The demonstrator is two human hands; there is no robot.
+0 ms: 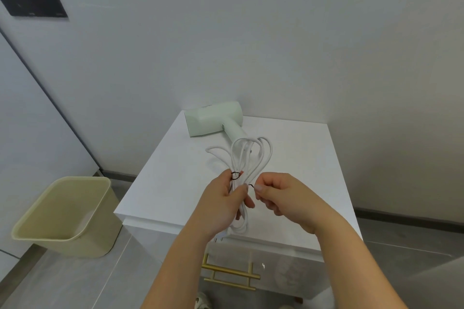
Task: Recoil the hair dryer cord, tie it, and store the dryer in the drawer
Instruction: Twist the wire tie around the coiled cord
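Gripping the looped white cord [242, 178] at its middle, the left hand [222, 204] holds the bundle above the white cabinet top [296, 158]. The right hand [278, 194] pinches one end of a thin black tie [251, 185] wrapped around the cord. The pale green dryer [214, 118] lies on its side at the cabinet's far edge by the wall, and a beige bin [62, 213] stands on the floor to the left.

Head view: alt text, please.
The left hand grips a coiled white power cord while the right hand pinches a thin black twist tie wrapped round it. The pale green plastic hair dryer lies behind on the white cabinet top.
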